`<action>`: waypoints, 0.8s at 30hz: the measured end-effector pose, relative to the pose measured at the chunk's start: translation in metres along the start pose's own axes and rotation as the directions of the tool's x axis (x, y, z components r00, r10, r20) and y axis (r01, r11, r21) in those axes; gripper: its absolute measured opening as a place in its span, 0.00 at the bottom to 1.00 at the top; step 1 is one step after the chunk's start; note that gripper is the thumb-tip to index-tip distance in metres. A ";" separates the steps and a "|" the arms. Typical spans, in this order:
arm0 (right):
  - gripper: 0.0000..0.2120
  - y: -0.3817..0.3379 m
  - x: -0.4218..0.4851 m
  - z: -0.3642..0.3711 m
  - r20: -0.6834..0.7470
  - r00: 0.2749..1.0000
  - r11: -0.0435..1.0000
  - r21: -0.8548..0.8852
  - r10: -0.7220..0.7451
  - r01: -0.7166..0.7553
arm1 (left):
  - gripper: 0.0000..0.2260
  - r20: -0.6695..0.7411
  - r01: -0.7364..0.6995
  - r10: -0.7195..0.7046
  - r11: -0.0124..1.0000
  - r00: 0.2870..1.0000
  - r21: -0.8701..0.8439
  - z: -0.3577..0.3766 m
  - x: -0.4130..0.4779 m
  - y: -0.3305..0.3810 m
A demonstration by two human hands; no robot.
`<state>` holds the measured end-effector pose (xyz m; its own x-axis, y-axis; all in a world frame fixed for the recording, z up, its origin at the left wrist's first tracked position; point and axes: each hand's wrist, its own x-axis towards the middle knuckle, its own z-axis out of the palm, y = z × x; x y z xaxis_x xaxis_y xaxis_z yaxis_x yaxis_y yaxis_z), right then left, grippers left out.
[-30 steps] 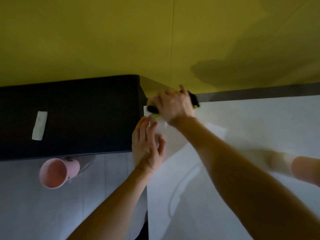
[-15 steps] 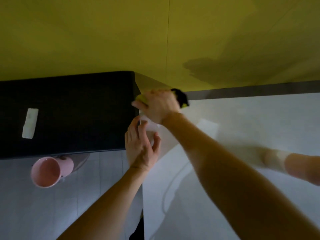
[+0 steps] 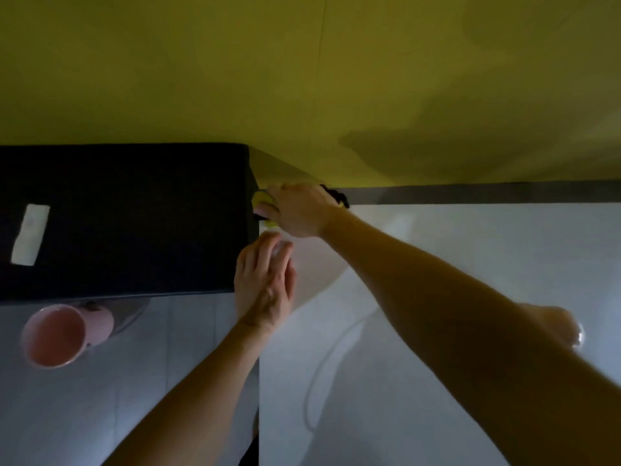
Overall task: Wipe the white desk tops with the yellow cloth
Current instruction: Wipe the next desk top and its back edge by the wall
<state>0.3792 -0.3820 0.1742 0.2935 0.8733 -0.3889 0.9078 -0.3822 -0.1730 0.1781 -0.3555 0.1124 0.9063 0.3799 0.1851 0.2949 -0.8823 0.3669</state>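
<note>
Now the right hand [image 3: 302, 211], its fingers curled round the yellow cloth [image 3: 261, 199], has slid left into the far corner of the white desk top [image 3: 470, 264], just beside the dark cabinet [image 3: 134, 216]; the left hand [image 3: 265, 284] rests flat at the edge; this corner seems nearly wiped.

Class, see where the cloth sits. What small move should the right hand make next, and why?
Probably sweep the cloth rightward along the far edge of the desk. The right hand grips it in the far left corner, beside the black cabinet, and the left hand lies flat just nearer, blocking a pull back.
</note>
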 end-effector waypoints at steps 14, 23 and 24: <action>0.31 0.125 -0.074 0.024 0.073 0.997 0.985 0.169 0.028 -0.040 | 0.37 0.239 0.098 -0.207 0.911 0.949 0.401 -0.033 0.022 0.058; 0.28 0.211 -0.151 0.041 -0.038 0.998 0.937 0.344 -0.055 0.065 | 0.60 0.533 0.306 -0.444 0.893 0.721 0.330 -0.012 0.072 0.153; 0.29 0.242 -0.181 0.044 -0.042 0.999 0.947 0.319 -0.013 0.026 | 0.61 0.542 0.322 -0.453 0.890 0.708 0.323 -0.008 0.076 0.158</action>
<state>0.5321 -0.6460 0.1626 0.2939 0.8901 -0.3484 0.7718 -0.4360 -0.4628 0.2911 -0.4636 0.1914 0.6723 0.5176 -0.5292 0.6519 -0.7528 0.0918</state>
